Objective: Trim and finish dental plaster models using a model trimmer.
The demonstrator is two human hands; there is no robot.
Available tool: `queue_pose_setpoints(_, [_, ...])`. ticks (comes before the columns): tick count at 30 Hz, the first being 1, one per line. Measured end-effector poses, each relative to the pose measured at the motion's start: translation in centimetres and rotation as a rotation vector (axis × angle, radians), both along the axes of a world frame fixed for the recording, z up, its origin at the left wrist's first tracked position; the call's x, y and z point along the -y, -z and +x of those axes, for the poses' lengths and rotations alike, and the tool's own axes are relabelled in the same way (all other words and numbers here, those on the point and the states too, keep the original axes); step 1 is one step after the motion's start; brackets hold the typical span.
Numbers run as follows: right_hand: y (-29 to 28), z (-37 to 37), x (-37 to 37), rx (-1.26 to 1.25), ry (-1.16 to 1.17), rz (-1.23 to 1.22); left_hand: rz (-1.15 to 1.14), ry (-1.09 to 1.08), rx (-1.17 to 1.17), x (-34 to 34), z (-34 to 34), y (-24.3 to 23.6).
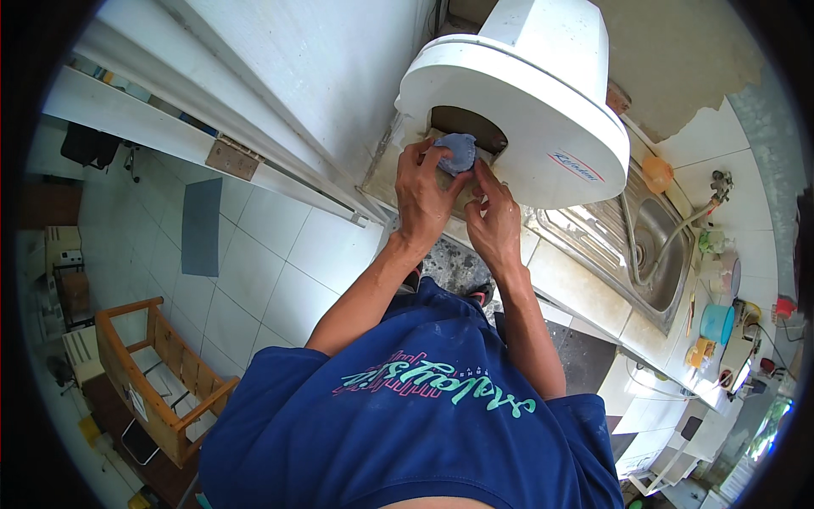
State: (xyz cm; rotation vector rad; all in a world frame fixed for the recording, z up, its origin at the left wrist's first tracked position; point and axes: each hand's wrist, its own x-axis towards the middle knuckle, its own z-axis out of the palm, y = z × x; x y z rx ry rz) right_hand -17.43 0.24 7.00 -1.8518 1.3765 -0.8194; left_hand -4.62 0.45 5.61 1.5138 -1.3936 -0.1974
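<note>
A small blue-grey dental cast (458, 153) with an uneven, ridged edge is held up at the dark opening of a white, round-fronted trimming machine (543, 127). My left hand (421, 193) grips the cast from its left and near side, thumb and fingers closed round it. From the lower right, my right hand (495, 222) has its fingertips against the cast's near right edge, with the other fingers curled in. Both hands look wet. The far side of the cast and the inside of the opening are hidden.
To the right, a steel sink (653, 242) with a ribbed drainboard holds a bent hose running from a tap (721, 187). A white door (254, 93) stands close on the left. Farther off on the tiled floor is a wooden frame (161, 373). A blue bowl (716, 322) sits beyond the sink.
</note>
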Motion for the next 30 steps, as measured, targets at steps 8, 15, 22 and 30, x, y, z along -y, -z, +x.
queue_pose_setpoints(8, [1.2, -0.3, 0.5, -0.006, 0.005, -0.093, -0.001, -0.033, -0.005, 0.1, -0.4, 0.1])
queue_pose_setpoints(15, [0.0, -0.2, 0.4, 0.021, 0.001, -0.029, 0.003, -0.045, -0.001, 0.1, -0.5, 0.1])
queue_pose_setpoints(22, [-0.3, -0.3, 0.0, 0.008, -0.004, -0.018, -0.026, -0.01, 0.003, 0.1, 0.0, 0.0])
queue_pose_setpoints(30, [-0.3, -0.1, 0.0, 0.02, 0.002, -0.017, -0.003, 0.005, -0.027, 0.0, 0.2, -0.3])
